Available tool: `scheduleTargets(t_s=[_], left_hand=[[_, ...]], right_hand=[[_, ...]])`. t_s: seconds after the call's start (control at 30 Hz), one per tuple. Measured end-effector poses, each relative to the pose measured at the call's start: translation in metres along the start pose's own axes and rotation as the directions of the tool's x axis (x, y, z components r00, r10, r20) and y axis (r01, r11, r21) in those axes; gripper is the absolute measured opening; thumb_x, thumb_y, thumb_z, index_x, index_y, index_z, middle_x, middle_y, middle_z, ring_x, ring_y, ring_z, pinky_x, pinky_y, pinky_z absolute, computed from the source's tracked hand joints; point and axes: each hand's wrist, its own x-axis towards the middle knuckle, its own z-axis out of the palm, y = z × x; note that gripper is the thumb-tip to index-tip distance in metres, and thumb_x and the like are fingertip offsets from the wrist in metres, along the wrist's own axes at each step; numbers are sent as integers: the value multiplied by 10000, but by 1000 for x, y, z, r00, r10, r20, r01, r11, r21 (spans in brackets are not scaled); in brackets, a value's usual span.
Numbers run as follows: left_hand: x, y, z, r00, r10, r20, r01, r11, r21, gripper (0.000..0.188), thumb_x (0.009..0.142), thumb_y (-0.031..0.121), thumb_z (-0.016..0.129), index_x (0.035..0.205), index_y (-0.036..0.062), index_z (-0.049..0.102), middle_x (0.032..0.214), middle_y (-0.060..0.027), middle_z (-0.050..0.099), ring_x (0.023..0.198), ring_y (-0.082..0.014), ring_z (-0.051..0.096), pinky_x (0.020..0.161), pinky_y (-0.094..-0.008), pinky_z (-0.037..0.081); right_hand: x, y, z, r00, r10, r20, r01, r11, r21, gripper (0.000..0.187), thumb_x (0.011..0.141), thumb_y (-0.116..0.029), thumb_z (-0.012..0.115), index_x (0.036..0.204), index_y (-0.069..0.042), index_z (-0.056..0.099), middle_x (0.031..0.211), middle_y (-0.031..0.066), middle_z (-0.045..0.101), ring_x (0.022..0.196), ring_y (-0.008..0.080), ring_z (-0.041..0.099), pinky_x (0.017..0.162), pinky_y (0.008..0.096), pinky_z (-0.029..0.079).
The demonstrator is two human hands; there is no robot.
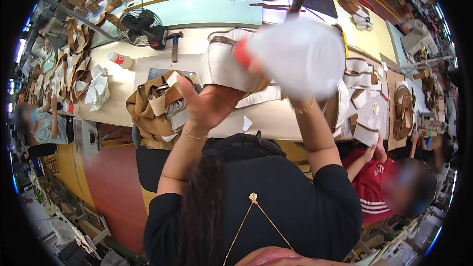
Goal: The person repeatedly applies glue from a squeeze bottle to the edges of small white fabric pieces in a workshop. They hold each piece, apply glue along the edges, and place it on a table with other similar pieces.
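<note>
A big translucent white plastic bottle (295, 56) with a red cap (241, 52) is raised close to the camera, tipped on its side with the cap pointing left, blurred and filling the middle of the view above the workbench (118, 101). The right hand (295, 99) is under the bottle's far-right end, mostly hidden by it (only the wrist with a thin bracelet shows), so I cannot tell how its fingers lie, though the bottle appears to rest in it. The left hand (209, 103) is up beside the cap end, palm open and fingers loosely spread, its fingertips close to the cap; whether they touch is unclear. Just behind the bottle a cream-coloured fabric piece (219, 64) lies on the bench. To the left sits a heap of tan leather pieces (150, 108), and farther back a small black fan (140, 26), a hammer (174, 44) and a small white bottle with a red cap (120, 59). At the right, low down, another person in a red shirt (372, 187) works among cut pieces.
</note>
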Motion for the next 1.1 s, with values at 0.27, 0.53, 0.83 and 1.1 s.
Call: scheduleTargets(t_s=[0.27, 0.53, 0.83, 1.1], left_hand=[[-3, 28, -10, 989, 139, -41, -145, 955, -259, 1152, 638, 865, 319, 1370, -17, 201, 1396, -192, 284, 1248, -345, 338, 980, -489, 342], [16, 20, -17, 948, 284, 144, -237, 932, -274, 1002, 710, 764, 421, 1344, 1, 281, 1363, -170, 353, 1244, -295, 362, 1005, -429, 343], [21, -79, -100, 941, 220, 257, -182, -311, 933, 621, 788, 400, 624, 1173, -57, 452, 1041, -255, 550, 923, -395, 528, 872, -409, 405], [-61, -141, -124, 998, 37, -42, 54, -413, 909, 596, 780, 387, 623, 1145, -63, 485, 1070, -231, 529, 1047, -361, 464, 923, -412, 357]], right_hand=[[20, 12, -58, 860, 310, 405, -499, 343, 796, 661, 706, -408, 730, 1166, 11, 505, 1078, 125, 598, 934, 188, 605, 818, 338, 490], [25, -2, -44, 748, 200, 633, -659, 337, 672, 751, 742, -559, 596, 1159, 51, 463, 996, 177, 614, 887, 223, 623, 767, 321, 509], [47, -12, -125, 836, 530, 144, -394, 396, 830, 780, 803, -683, 396, 998, 64, 507, 852, 111, 572, 566, 128, 561, 488, 195, 471], [-112, 88, -170, 554, 640, 532, -803, 240, 546, 729, 707, -561, 633, 1070, 61, 525, 983, 146, 603, 844, 185, 598, 734, 306, 498]])
